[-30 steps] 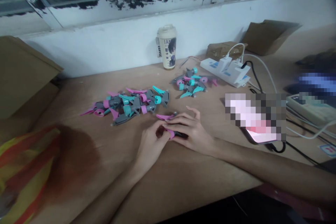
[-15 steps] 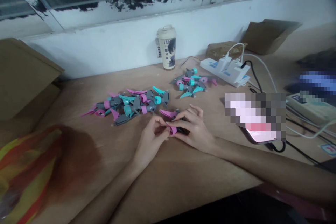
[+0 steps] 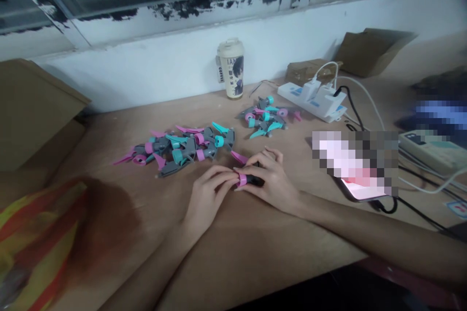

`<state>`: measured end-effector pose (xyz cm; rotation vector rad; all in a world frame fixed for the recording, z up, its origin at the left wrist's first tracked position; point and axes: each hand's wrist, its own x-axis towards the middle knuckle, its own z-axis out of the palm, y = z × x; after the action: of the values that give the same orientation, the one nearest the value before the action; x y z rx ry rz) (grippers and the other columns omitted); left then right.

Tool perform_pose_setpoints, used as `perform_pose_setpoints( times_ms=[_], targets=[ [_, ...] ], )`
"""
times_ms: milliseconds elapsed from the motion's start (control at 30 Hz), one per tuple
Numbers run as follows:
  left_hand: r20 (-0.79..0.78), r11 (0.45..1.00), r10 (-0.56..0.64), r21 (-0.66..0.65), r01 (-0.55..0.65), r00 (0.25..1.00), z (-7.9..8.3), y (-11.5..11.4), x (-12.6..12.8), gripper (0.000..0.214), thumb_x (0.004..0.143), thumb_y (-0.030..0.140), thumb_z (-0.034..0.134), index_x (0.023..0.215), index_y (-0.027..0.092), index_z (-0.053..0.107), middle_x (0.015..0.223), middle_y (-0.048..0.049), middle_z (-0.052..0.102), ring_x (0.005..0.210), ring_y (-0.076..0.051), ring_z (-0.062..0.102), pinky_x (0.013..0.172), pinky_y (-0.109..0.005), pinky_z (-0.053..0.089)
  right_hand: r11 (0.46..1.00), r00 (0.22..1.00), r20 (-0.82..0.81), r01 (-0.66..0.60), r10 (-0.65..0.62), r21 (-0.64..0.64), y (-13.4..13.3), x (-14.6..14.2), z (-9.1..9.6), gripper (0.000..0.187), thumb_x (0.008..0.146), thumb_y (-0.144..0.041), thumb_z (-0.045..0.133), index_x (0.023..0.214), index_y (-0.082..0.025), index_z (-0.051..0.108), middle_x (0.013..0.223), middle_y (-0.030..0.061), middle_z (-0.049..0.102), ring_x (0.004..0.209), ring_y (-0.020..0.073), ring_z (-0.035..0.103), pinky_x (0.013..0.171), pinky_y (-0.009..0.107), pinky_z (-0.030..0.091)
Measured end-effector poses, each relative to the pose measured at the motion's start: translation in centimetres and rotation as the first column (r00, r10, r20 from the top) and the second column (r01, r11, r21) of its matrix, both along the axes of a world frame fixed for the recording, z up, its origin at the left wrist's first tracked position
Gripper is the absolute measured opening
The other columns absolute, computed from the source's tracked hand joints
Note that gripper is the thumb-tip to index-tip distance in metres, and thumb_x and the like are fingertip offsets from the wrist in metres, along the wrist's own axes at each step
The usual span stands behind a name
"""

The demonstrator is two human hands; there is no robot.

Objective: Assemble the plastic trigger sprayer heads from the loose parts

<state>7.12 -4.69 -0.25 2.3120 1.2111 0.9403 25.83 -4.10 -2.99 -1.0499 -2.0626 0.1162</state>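
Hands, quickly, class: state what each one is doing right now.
Left hand: closed, pinching the pink collar of a small dark plastic piece.
Right hand: closed, holding the same piece.

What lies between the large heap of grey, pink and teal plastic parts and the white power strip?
A smaller heap of such parts, seen in the head view.

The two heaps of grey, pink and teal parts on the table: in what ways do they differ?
The larger heap holds many more parts than the smaller heap. The larger heap stretches in a long band; the smaller heap is a tight cluster. The larger heap lies just beyond the left hand and the pink-ringed part it pinches; the smaller heap lies farther back, beside the white power strip. Both mix grey, pink and teal parts.
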Motion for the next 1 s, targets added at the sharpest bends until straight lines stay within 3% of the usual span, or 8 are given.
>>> perform_pose_setpoints(
  times_ms=[267, 633, 800, 900, 1000],
  targets=[
    [-0.229, 0.975, 0.031, 0.223, 0.022, 0.973, -0.4, 0.3, -0.4, 0.020, 0.089, 0.018, 0.044, 0.090, 0.022, 0.063, 0.090, -0.0034, 0.052, 0.080, -0.014, 0.057, 0.071, -0.026, 0.049, 1.000, 1.000, -0.012, -0.024, 0.024, -0.018, 0.1, 0.0, -0.1, 0.024, 0.079, -0.045, 0.062, 0.093, -0.026, 0.068, 0.092, 0.0009, 0.061, 0.093, 0.0153, 0.055, 0.103, 0.042, 0.019],
    [-0.155, 0.944, 0.106, 0.325, -0.050, 0.982, -0.2, -0.3, 0.0, 0.012, 0.089, 0.015, 0.046, 0.090, 0.019, 0.057, 0.091, -0.0033, 0.049, 0.076, -0.012, 0.054, 0.067, -0.025, 0.049, 0.993, 0.995, -0.089, -0.061, 0.052, -0.102, 0.1, 0.2, 0.9, 0.025, 0.079, -0.042, 0.063, 0.099, -0.028, 0.064, 0.093, -0.0030, 0.070, 0.093, 0.0155, 0.059, 0.104, 0.042, 0.016],
    [-0.038, 0.896, 0.201, 0.412, -0.168, 0.979, 0.4, -0.5, -0.5, 0.010, 0.086, 0.012, 0.052, 0.090, 0.019, 0.057, 0.091, -0.0023, 0.049, 0.081, -0.013, 0.054, 0.073, -0.026, 0.049, 0.991, 0.987, -0.141, 0.060, -0.076, -0.117, 0.9, 1.1, 0.8, 0.025, 0.075, -0.040, 0.067, 0.097, -0.027, 0.065, 0.094, -0.0008, 0.070, 0.093, 0.0179, 0.061, 0.101, 0.044, 0.022],
    [0.049, 0.861, 0.214, 0.463, -0.212, 0.976, 0.5, -0.7, -0.5, 0.014, 0.081, 0.010, 0.059, 0.091, 0.020, 0.059, 0.088, -0.0007, 0.051, 0.079, -0.012, 0.054, 0.073, -0.026, 0.048, 0.993, 0.985, -0.163, 0.032, -0.050, -0.113, 0.7, 0.9, 0.9, 0.027, 0.073, -0.042, 0.069, 0.096, -0.027, 0.065, 0.095, -0.0009, 0.070, 0.092, 0.0179, 0.062, 0.101, 0.044, 0.023],
    [0.067, 0.832, 0.155, 0.528, -0.167, 0.986, 0.4, -0.9, -0.2, 0.021, 0.077, 0.008, 0.063, 0.093, 0.021, 0.061, 0.083, 0.0003, 0.051, 0.076, -0.012, 0.055, 0.069, -0.025, 0.048, 0.993, 0.984, -0.177, -0.025, 0.005, -0.112, 0.1, 0.3, 1.1, 0.029, 0.072, -0.042, 0.070, 0.096, -0.026, 0.065, 0.092, -0.0015, 0.071, 0.089, 0.0168, 0.062, 0.102, 0.044, 0.023]
  ],
)
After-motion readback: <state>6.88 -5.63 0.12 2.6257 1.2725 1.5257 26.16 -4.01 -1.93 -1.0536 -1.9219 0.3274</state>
